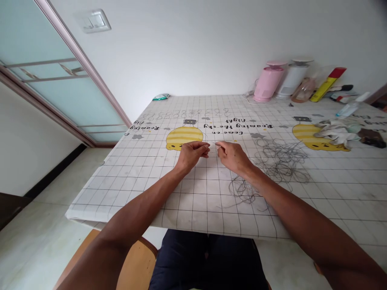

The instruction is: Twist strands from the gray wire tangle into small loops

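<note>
My left hand point(195, 153) is closed in a pinch over the middle of the table, thumb against forefinger. Just to its right, my right hand point(231, 155) pinches too, with its fingertips facing the left ones across a small gap. What shows at the fingertips looks like a very thin strand, hard to make out. Beside and beyond my right wrist lies a loose tangle of thin grey strands point(279, 159), with a smaller clump point(243, 190) nearer me by the forearm. Behind the hands, small figure-eight loops point(184, 114) of similar strand lie in a row.
A checked tablecloth point(136, 193) covers the table. At the back right stand a pink cylinder-shaped device point(268, 82), a white one point(292, 80) and a yellow-and-red box point(328, 84). Crumpled cloths point(335, 133) and a clear bottle point(352, 105) lie at right. A green packet point(161, 97) sits at the back left.
</note>
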A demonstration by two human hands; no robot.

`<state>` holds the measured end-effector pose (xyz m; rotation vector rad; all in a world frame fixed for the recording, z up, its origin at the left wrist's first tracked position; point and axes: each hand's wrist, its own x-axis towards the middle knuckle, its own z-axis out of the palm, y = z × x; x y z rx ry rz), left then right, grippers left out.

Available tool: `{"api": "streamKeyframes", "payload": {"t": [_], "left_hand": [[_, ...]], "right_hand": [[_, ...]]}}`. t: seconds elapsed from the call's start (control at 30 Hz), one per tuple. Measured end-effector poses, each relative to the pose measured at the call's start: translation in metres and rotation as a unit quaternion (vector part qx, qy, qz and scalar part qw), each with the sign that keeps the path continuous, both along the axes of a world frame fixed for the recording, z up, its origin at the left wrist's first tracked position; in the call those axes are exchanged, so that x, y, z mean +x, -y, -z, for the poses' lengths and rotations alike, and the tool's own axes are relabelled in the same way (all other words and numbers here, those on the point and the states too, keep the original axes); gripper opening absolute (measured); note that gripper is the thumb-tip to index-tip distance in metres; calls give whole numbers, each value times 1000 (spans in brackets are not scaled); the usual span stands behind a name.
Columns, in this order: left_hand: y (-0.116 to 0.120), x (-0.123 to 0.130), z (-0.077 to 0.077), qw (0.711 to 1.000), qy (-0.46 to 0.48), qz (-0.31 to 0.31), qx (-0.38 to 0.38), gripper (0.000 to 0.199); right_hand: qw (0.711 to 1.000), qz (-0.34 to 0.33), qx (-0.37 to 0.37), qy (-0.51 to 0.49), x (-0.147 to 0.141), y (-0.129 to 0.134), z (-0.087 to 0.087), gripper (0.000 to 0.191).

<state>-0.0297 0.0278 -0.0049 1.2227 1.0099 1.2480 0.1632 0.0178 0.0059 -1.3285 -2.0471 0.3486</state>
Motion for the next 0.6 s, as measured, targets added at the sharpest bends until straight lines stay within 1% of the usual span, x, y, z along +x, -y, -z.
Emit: {"api": "streamKeyframes", "payload": {"t": [0.1, 0.2, 0.3, 0.43, 0.6], "left_hand": [[-2, -1, 1, 1000, 7, -14, 2, 21], [0, -2, -1, 1000, 3, -9, 4, 22], [4, -2, -4, 1000, -10, 11, 7, 22], [8, -2, -6, 999, -19, 36, 7, 21], [9, -2, -7, 998, -26, 63, 3, 21]], "right_hand": [[994, 6, -72, -79, -2, 3, -3, 25], [973, -5, -147, -176, -5, 6, -5, 25], [957, -12, -169, -235, -7, 7, -4, 21], [947, -10, -191, -259, -6, 4, -2, 18], [947, -9, -202, -251, -3, 2, -4, 13]]}}
